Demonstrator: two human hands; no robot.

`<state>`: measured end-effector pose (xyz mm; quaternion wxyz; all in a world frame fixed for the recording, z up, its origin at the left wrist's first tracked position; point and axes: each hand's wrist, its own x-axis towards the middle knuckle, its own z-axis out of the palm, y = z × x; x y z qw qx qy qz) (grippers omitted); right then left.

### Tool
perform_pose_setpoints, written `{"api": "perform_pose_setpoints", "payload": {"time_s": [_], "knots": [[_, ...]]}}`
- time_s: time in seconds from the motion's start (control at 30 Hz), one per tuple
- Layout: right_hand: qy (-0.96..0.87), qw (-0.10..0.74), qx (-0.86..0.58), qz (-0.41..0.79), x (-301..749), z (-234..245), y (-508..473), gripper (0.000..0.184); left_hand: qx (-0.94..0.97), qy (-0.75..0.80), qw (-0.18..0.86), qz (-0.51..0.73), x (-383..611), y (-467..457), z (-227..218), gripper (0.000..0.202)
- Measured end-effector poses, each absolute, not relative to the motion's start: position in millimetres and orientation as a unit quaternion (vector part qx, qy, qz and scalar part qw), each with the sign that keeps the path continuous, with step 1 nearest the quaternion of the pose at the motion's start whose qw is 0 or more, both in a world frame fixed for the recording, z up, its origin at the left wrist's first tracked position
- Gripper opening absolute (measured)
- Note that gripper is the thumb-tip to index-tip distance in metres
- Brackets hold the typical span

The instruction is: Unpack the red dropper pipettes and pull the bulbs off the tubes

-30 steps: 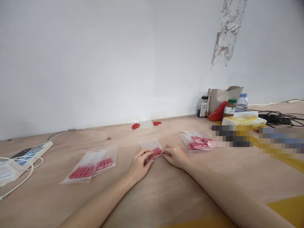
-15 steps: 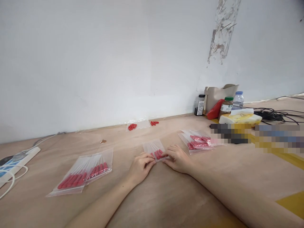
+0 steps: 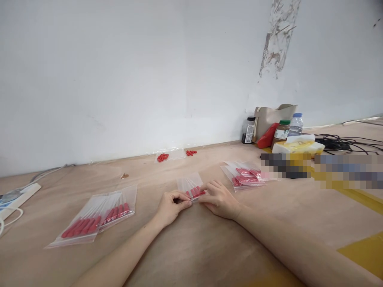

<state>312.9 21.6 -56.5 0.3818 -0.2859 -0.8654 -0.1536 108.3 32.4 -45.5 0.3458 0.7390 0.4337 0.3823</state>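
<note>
A small clear zip bag [image 3: 189, 182] lies flat between my hands, with several red-ended thin white sticks [image 3: 194, 192] inside. My left hand [image 3: 170, 207] pinches the bag's near left corner between thumb and forefinger. My right hand [image 3: 218, 199] is at the bag's near right edge, fingers curled and closed on it, partly covering the red ends. To the left, two overlapping zip bags [image 3: 92, 215] hold more of the red-ended sticks. On the right lies a pile of similar bags [image 3: 243, 175] with red pieces inside.
Loose red pieces [image 3: 191, 152] and a bag with red pieces [image 3: 163, 157] lie by the wall. A power strip [image 3: 26, 195] is at far left. At back right stand bottles [image 3: 248, 130], a jar [image 3: 281, 131], a beige bag [image 3: 272, 119], tissues [image 3: 299, 147] and black cables [image 3: 338, 143].
The view has shifted slightly. Both hands stay at the small zip bag; my right fingers have lifted and bent a little along its near edge.
</note>
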Motion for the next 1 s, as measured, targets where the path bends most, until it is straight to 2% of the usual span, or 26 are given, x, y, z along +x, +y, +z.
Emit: {"api": "perform_pose_setpoints", "payload": {"time_s": [0.33,0.7,1.0], "knots": [[-0.875,0.352,-0.283,-0.173,307.7,-55.9,25.3,0.016,0.726,0.432,0.354,0.400,119.6,29.8,-49.0,0.013],[-0.871,0.370,-0.271,-0.177,306.7,-55.2,23.1,0.019,0.799,0.406,0.234,0.377,124.5,18.8,-48.8,0.013],[-0.862,0.378,-0.296,-0.162,297.5,-57.6,23.5,0.015,0.801,0.402,0.215,0.387,125.2,18.5,-48.2,0.014]]}}
